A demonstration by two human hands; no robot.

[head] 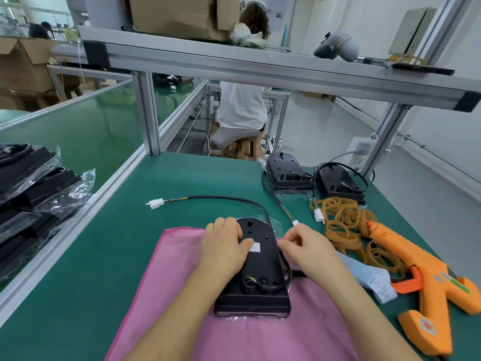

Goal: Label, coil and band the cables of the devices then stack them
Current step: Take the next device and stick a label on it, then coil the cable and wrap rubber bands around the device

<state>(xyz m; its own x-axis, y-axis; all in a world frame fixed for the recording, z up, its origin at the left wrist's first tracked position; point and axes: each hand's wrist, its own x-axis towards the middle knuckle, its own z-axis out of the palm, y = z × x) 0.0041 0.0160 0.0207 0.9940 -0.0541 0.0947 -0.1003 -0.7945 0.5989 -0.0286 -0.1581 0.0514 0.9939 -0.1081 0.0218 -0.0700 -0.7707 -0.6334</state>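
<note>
From the head view, a black device (263, 268) lies back-up on a pink cloth (182, 295) spread over the green worktop (112, 256), right in front of the person. The left hand (225, 246) lies across the device's left side, fingers fairly straight and spread, the thumb pressing down on a small white label (255, 247) on the casing. The right hand (305, 247) sits at the device's right edge with its fingers curled and thumb and forefinger brought together; I cannot tell whether anything is pinched between them.

The device's cable (226, 197) leaves the near end, runs up the right side and lies uncoiled in a long arc to the left, ending in a white plug (155, 203) on the bare worktop.

To the right lie a heap of tan rubber bands (343, 222), a strip of labels (374, 281) and an orange glue gun (419, 272). Two more devices (287, 174) sit side by side at the far right corner, cables loose. At the far left stands a stack of bagged devices (31, 183).
</note>
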